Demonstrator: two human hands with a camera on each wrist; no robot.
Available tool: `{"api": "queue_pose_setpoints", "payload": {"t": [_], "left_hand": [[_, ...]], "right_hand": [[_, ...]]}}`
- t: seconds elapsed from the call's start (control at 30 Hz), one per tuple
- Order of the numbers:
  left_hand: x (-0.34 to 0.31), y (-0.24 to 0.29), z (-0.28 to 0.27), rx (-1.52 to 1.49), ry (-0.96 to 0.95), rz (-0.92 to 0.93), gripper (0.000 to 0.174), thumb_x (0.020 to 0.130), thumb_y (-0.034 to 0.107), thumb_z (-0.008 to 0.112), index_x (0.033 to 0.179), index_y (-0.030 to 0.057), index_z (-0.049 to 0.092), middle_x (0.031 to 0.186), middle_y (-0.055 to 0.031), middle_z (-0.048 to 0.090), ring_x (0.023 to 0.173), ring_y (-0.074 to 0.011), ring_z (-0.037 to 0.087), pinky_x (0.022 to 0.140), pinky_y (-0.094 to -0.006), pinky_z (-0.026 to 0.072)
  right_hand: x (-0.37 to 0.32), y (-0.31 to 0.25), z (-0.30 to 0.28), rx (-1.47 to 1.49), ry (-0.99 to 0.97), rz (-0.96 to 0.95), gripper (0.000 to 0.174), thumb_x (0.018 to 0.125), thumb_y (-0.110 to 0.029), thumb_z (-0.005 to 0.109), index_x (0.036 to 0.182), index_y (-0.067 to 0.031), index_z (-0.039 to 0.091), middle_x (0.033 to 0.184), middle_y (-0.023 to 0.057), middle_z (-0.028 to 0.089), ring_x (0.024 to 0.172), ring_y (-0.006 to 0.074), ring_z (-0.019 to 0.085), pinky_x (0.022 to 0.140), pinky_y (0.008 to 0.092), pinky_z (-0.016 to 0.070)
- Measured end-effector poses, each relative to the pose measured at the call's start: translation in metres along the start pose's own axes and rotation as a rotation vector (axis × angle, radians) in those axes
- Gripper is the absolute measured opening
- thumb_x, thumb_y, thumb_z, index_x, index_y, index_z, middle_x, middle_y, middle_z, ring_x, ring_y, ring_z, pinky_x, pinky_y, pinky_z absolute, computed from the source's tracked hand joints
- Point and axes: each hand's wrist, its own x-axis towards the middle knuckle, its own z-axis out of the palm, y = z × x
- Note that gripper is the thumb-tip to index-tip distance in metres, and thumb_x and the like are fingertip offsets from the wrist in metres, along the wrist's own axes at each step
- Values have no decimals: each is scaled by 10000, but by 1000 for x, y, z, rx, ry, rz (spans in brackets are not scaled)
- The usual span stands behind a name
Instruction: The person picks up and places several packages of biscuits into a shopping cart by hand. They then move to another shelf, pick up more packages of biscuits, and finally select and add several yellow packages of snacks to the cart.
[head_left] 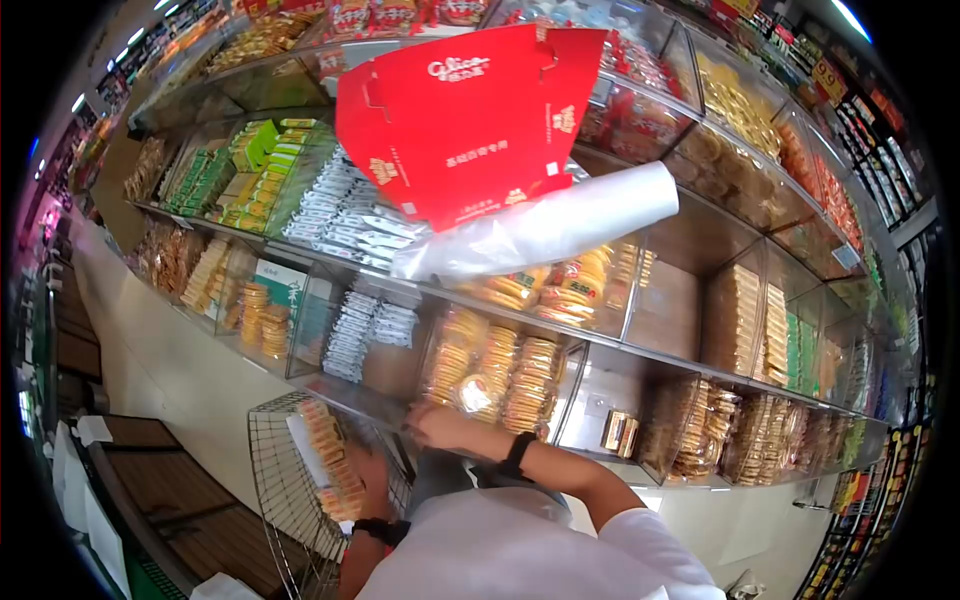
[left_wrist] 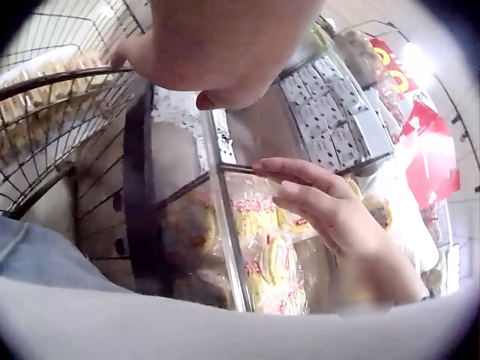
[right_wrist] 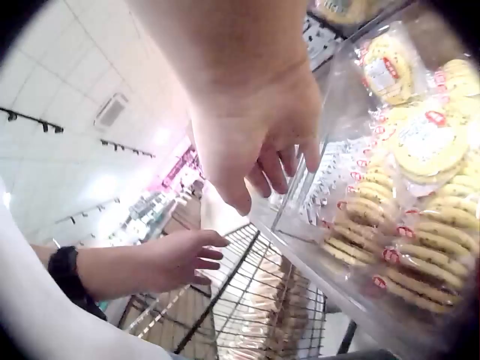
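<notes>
My left hand is beside the wire shopping cart, its fingers extended and holding nothing, as the right wrist view shows of this hand. Long packs of round crackers lie in the cart, right beside it. At the front edge of a low clear bin is my right hand, with loosely bent fingers and nothing in its grasp. Individually wrapped round cookies stand stacked in that bin, to the right of the hand in the right wrist view.
Small white packets fill part of the neighbouring bin. Above hang a red cardboard sign and a roll of clear plastic bags. Further tiers of snack bins spread right. A dark slatted stand is left of the cart.
</notes>
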Motion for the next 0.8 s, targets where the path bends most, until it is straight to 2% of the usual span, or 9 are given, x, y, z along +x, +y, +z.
{"api": "queue_pose_setpoints", "payload": {"t": [0.07, 0.13, 0.2, 0.3, 0.33, 0.4, 0.53, 0.73, 0.8], "left_hand": [[-4, 39, -10, 62, -33, 216, 576, 725, 185, 568, 1181, -94, 355, 1232, -293, 345, 1137, -415, 332, 953, -456, 255], [-7, 74, -8, 143, -64, 430, 568, 719, 184, 566, 1184, -73, 367, 1248, -270, 340, 1155, -412, 313, 953, -461, 256], [-11, 103, -2, 248, -91, 637, 570, 734, 172, 568, 1219, -33, 351, 1271, -239, 315, 1187, -413, 273, 951, -465, 251], [-12, 173, -9, 263, -382, 867, 563, 727, 179, 567, 1220, -6, 369, 1308, -186, 300, 1209, -397, 251, 969, -450, 250], [-11, 180, -1, 270, -400, 932, 562, 728, 182, 564, 1224, 3, 372, 1314, -180, 296, 1215, -388, 249, 972, -448, 250], [-9, 180, 19, 285, -446, 1059, 560, 729, 187, 557, 1232, 20, 376, 1326, -167, 288, 1226, -370, 246, 979, -444, 249], [-3, 190, 40, 467, -556, 1027, 587, 739, 191, 533, 1269, 33, 336, 1334, -170, 274, 1257, -332, 218, 987, -445, 239], [8, 181, 55, 490, -591, 1079, 617, 731, 193, 532, 1279, 29, 301, 1299, -189, 309, 1232, -359, 241, 975, -449, 245], [6, 185, 57, 357, -532, 1068, 533, 676, 173, 562, 1159, 9, 410, 1164, -182, 407, 1128, -348, 334, 891, -449, 310]], "right_hand": [[-22, -7, -42, 191, -181, 312, 277, 725, -244, 517, 890, -21, 528, 827, 161, 591, 892, 313, 551, 758, 418, 436], [-54, -6, -74, 110, -69, 400, 291, 733, -268, 523, 884, -20, 521, 788, 179, 584, 800, 326, 566, 710, 420, 443], [-98, 32, -53, 38, 92, 365, 279, 731, -235, 530, 904, -16, 531, 816, 176, 584, 801, 333, 557, 699, 421, 438], [-150, 35, -89, -157, 120, 488, 299, 701, -179, 558, 959, -29, 554, 856, 166, 571, 883, 320, 520, 786, 401, 404], [-167, 40, -88, -293, 123, 481, 308, 684, -160, 567, 960, -23, 558, 870, 162, 563, 917, 318, 501, 826, 391, 388], [-185, 50, -83, -264, 227, 506, 249, 652, -137, 561, 859, 2, 557, 853, 146, 540, 953, 325, 470, 908, 419, 334], [-183, 45, -72, -451, 395, 398, 209, 653, -142, 575, 812, -9, 552, 779, 126, 524, 918, 294, 477, 958, 450, 281], [-182, 51, -53, -567, 266, 552, 189, 674, -180, 556, 777, -21, 551, 811, 114, 542, 939, 281, 482, 980, 451, 257], [-181, 50, -50, -593, 237, 605, 169, 679, -171, 540, 768, -28, 552, 813, 113, 548, 944, 275, 485, 981, 446, 257]]}}
